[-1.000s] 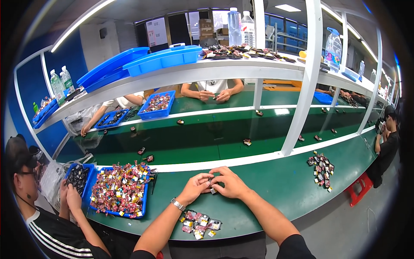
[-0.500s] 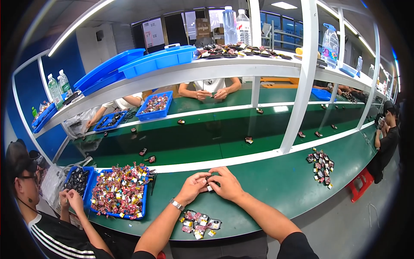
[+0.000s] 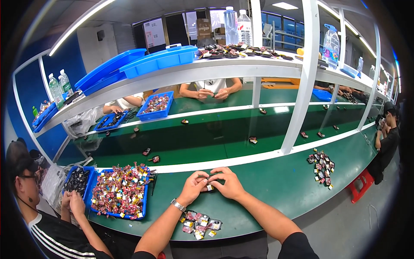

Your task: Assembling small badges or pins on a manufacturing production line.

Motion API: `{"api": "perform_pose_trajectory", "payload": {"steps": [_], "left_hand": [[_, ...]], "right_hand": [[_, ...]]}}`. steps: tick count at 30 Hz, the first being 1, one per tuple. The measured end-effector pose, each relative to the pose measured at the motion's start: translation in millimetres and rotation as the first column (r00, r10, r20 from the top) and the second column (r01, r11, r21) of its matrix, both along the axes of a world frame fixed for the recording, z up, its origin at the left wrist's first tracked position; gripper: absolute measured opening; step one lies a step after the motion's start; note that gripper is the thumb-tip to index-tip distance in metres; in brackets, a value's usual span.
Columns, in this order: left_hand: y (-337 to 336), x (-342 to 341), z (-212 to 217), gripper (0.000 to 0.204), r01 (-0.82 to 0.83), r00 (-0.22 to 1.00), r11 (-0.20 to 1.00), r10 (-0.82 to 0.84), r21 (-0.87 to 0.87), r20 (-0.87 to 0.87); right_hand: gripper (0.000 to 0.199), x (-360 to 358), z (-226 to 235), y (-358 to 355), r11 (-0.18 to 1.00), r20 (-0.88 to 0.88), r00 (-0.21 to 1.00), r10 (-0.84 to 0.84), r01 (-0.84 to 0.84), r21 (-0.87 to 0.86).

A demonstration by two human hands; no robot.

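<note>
Over the green bench, my left hand and my right hand meet with their fingertips closed on a small black part with a white-and-yellow piece on it. My fingers hide most of it, so its exact kind cannot be made out. Close to my left forearm lies a small group of black casings with reddish wiring and white-and-yellow blocks. Left of that stands a blue tray heaped with reddish, white and yellow small parts. A thin dark tool rests beside this tray.
A cluster of similar assemblies lies to the right. Beyond a white rail, a green conveyor belt carries scattered pieces. A white upright post rises ahead. At left, a co-worker's hands work by a blue tray of black parts.
Pieces on the belt have shifted slightly right. My right fingers have come down a little around the small part. Across the bench, a person's hand at far left has moved over a tray.
</note>
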State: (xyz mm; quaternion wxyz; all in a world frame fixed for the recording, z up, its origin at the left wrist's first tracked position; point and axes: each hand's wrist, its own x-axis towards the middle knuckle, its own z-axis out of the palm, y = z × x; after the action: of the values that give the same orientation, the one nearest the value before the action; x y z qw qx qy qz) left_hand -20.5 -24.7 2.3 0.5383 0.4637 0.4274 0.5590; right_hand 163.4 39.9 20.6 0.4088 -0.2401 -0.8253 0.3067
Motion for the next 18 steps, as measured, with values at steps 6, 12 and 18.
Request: {"api": "perform_pose_trajectory", "payload": {"steps": [6,12,18], "left_hand": [[-0.8,-1.9,4.8,0.009,-0.002,0.998,1.000,0.004,0.024,-0.061],[2.5,-4.7,-6.3,0.010,0.033,0.996,0.999,-0.031,0.020,-0.079],[2.2,0.8,-3.0,0.024,-0.022,0.999,0.999,0.023,-0.030,0.032]], "right_hand": [[0.012,0.7,-3.0,3.8,0.994,-0.037,0.999,0.037,-0.040,-0.104],[0.013,-0.8,-6.6,4.4,0.983,-0.022,0.999,0.046,-0.049,-0.175],[0.011,-3.9,-2.7,-6.7,0.989,0.044,0.993,-0.112,0.107,0.102]]}}
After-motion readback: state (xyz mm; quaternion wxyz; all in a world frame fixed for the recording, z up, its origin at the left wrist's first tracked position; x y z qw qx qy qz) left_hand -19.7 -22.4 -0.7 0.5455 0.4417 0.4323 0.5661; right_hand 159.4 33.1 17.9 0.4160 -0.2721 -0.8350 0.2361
